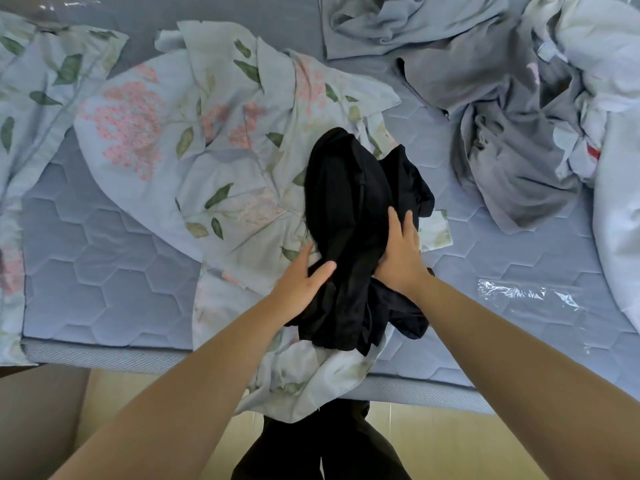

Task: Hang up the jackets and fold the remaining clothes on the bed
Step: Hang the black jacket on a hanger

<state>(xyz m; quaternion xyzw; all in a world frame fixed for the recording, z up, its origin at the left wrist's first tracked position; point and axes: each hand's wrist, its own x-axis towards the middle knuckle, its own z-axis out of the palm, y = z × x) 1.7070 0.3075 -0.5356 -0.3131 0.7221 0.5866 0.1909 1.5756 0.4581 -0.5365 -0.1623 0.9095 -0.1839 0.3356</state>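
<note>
Floral sheet (180,133), pale blue with a pink blossom and green leaf print, lies crumpled across the middle of the hexagon-quilted mattress cover (104,271); one end drapes over the near edge toward the pale floor (467,445). Second piece in the same print (24,116) lies along the left side, just beside the first, and reaches the near edge. Clear plastic wrapper (523,294), crinkled and flat, sits on the cover at right near the front edge, touching no fabric.

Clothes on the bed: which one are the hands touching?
The crumpled black cloth garment, between left hand and right hand. The crumpled grey garments lie untouched, far right.
</note>
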